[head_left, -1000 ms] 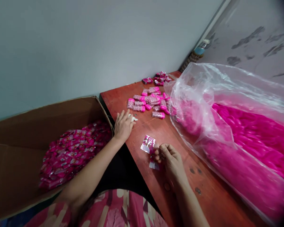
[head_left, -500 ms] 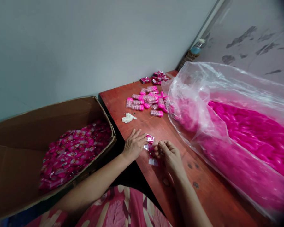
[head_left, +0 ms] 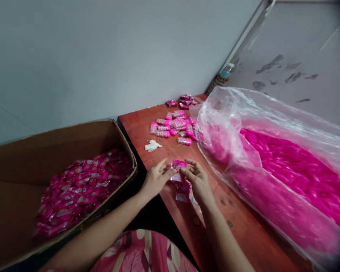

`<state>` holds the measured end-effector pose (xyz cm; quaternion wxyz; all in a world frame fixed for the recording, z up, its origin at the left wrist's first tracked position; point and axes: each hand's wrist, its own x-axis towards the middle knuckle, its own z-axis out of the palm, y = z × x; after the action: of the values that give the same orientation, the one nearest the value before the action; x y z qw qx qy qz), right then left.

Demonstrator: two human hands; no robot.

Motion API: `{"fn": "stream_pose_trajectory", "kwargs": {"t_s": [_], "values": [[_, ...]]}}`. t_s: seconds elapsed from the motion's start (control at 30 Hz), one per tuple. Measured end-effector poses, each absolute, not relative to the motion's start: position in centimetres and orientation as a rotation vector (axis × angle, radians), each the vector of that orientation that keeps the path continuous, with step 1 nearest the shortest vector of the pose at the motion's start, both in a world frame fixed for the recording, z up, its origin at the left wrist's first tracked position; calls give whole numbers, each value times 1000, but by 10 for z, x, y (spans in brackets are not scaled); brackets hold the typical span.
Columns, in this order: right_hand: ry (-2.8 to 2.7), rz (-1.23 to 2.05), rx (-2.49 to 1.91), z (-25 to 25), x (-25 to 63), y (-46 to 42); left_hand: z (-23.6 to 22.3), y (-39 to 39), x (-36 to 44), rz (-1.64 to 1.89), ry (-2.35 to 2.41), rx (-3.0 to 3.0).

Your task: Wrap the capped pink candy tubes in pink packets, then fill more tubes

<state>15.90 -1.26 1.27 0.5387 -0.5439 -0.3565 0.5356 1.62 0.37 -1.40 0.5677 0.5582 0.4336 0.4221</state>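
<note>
A small pink printed plastic sleeve (head_left: 178,164), partly clear, is pinched between my two hands over the table. My left hand (head_left: 155,180) grips its left edge with thumb and fingers. My right hand (head_left: 200,185) has the right edge, its thumb lying on the front of the film. More pink and clear film pieces (head_left: 183,194) lie on the table just below my fingers, partly covered by my right hand. Beyond my hands is a loose pile of small clear bottles with pink caps (head_left: 177,124), with beads or candies inside.
At my left, a cardboard box (head_left: 31,139) holds a heap of pink wrapped packs (head_left: 82,185). A big clear plastic bag (head_left: 223,132) of bright pink pieces (head_left: 294,170) covers the table's right side. White putty-like stuff (head_left: 152,146) and several pink packs (head_left: 186,100) lie on the red-brown table (head_left: 133,121).
The sleeve has come up off the table, now gripped by both hands. My left hand has gone from lying flat to pinching. The whole view has shifted slightly.
</note>
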Motion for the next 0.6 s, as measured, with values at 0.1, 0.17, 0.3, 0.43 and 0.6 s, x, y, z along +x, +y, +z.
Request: {"fn": "stream_pose_trajectory", "kwargs": {"t_s": [0.1, 0.17, 0.3, 0.43, 0.6], "values": [[-974, 1399, -1292, 17, 162, -7, -12, 6, 13, 813, 894, 975], [-1116, 1429, -1329, 18, 167, 1, -13, 7, 13, 790, 892, 835], [-1547, 1005, -1593, 21, 185, 39, -16, 8, 13, 856, 940, 681], [-1815, 305, -2024, 17, 193, 95, -13, 8, 14, 902, 988, 574], [-2029, 138, -2046, -3, 186, 126, -8, 10, 8, 923, 1020, 486]]}}
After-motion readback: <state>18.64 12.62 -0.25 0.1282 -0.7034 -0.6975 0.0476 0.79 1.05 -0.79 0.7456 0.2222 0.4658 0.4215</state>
